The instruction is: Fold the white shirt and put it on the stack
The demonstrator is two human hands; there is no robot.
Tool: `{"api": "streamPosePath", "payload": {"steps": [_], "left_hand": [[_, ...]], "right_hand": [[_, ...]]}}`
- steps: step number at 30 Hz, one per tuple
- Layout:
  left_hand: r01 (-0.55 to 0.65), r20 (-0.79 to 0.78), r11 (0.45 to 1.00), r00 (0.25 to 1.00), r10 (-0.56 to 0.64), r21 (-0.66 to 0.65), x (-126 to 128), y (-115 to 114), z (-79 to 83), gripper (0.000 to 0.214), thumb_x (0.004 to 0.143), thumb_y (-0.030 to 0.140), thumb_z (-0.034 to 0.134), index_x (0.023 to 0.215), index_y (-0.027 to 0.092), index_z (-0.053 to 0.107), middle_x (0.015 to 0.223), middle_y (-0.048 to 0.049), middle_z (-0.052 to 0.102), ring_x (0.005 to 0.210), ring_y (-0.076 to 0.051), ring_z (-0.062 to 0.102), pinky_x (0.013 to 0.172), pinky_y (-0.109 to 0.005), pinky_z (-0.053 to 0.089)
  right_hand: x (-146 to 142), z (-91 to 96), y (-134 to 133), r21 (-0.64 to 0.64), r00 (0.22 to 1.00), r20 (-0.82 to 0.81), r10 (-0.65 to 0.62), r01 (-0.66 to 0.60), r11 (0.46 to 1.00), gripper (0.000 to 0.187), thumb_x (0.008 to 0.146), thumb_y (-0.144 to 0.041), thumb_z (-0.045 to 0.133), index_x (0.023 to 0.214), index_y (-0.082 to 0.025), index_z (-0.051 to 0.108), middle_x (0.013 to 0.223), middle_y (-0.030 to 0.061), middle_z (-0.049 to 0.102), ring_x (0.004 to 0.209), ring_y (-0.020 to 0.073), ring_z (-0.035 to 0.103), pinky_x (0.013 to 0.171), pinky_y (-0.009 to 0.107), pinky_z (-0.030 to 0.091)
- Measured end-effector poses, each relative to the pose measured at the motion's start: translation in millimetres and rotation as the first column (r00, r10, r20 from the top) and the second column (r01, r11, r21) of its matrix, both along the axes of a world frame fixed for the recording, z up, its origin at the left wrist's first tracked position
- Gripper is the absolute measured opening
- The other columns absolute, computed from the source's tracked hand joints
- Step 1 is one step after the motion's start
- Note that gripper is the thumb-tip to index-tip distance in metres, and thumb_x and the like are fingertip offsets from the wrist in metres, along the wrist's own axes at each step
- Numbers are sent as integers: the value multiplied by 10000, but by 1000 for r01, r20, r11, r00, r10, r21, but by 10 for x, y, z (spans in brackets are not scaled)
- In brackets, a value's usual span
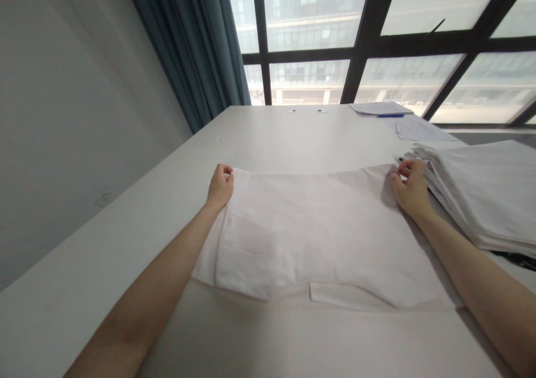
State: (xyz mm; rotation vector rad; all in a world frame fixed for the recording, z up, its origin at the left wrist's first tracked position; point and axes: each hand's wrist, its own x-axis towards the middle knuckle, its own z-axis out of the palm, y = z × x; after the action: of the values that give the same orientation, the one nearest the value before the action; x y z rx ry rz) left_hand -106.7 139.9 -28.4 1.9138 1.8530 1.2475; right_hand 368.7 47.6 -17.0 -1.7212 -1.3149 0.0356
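Observation:
A white cloth (314, 227) lies spread in layers on the white table, its far edge stretched between my two hands. Folds run down its left side, and a narrow strip shows along the near edge. My left hand (221, 185) pinches the far left corner between thumb and fingers. At the far right corner my right hand (410, 185) is closed in a pinch on the same cloth, just beside a stack of folded white cloths (489, 188).
Dark items (519, 259) stick out from under the stack. Papers (381, 108) and a blue pen (390, 115) lie at the far right of the table (268, 138). A blue curtain (196, 43) and dark-framed windows stand behind, with a grey wall at the left.

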Motion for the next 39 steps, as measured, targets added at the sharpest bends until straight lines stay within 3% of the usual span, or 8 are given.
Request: {"api": "streamPosePath", "payload": {"steps": [7, 12, 16, 22, 26, 29, 35, 39], "left_hand": [[-37, -15, 998, 999, 38, 46, -12, 27, -10, 179, 839, 167, 487, 1015, 190, 512, 999, -61, 613, 749, -151, 584, 777, -299, 495], [6, -179, 987, 984, 24, 163, 20, -46, 78, 225, 844, 143, 454, 1022, 175, 589, 1030, -79, 639, 974, -206, 588, 961, -373, 450], [216, -529, 975, 821, -212, -56, 105, -100, 106, 353, 896, 170, 385, 1138, 161, 642, 1222, -80, 661, 1160, -191, 581, 1052, -338, 410], [237, -620, 938, 705, -345, -253, 159, -121, 87, 502, 941, 275, 359, 1399, 115, 487, 1492, -110, 451, 1384, -209, 417, 1150, -381, 304], [165, -659, 934, 670, -341, -316, 160, -166, 127, 537, 971, 329, 328, 1475, 149, 381, 1559, -120, 329, 1444, -247, 310, 1154, -491, 262], [106, -689, 930, 643, -334, -352, 172, -193, 153, 542, 992, 356, 289, 1507, 188, 317, 1588, -107, 264, 1469, -226, 248, 1158, -497, 240], [72, -715, 919, 606, -348, -387, 187, -203, 180, 567, 999, 356, 247, 1533, 164, 252, 1603, -113, 209, 1481, -229, 209, 1153, -502, 242], [52, -728, 925, 601, -329, -375, 271, -307, 171, 583, 1000, 358, 258, 1526, 105, 263, 1588, -171, 229, 1471, -268, 237, 1149, -512, 241]], "right_hand": [[-32, 54, -52, -96, 992, 92, 83, -74, 993, 229, 787, -240, 481, 932, -200, 654, 751, 49, 636, 573, 166, 483, 654, 327, 412], [-45, 41, -27, -97, 989, 124, 80, -68, 993, 319, 781, -229, 478, 1003, -159, 696, 933, 124, 713, 656, 194, 553, 714, 343, 438], [-34, 14, 6, -90, 983, 156, 93, -80, 993, 346, 769, -232, 480, 1029, -148, 691, 1056, 140, 706, 838, 243, 615, 829, 378, 452], [26, 55, 1, -201, 966, 203, 158, -117, 973, 431, 773, -282, 536, 1170, -160, 652, 906, 107, 690, 723, 240, 592, 742, 384, 456], [114, 198, -6, -420, 970, 160, 181, -99, 902, 794, 789, -407, 620, 1475, -111, 353, 961, 143, 652, 690, 231, 592, 655, 361, 448], [156, 335, -49, -623, 990, 7, 141, -106, 775, 982, 759, -477, 685, 1506, -66, 197, 1079, 224, 619, 711, 239, 608, 576, 341, 464], [98, 486, -217, -808, 956, 37, 291, -142, 571, 363, 731, -414, 721, 938, -144, 594, 794, 117, 659, 631, 221, 604, 501, 309, 464], [108, 515, -242, -738, 942, 207, 266, -28, 674, 182, 816, -309, 607, 873, -137, 625, 876, 168, 674, 697, 216, 607, 623, 333, 436]]}}
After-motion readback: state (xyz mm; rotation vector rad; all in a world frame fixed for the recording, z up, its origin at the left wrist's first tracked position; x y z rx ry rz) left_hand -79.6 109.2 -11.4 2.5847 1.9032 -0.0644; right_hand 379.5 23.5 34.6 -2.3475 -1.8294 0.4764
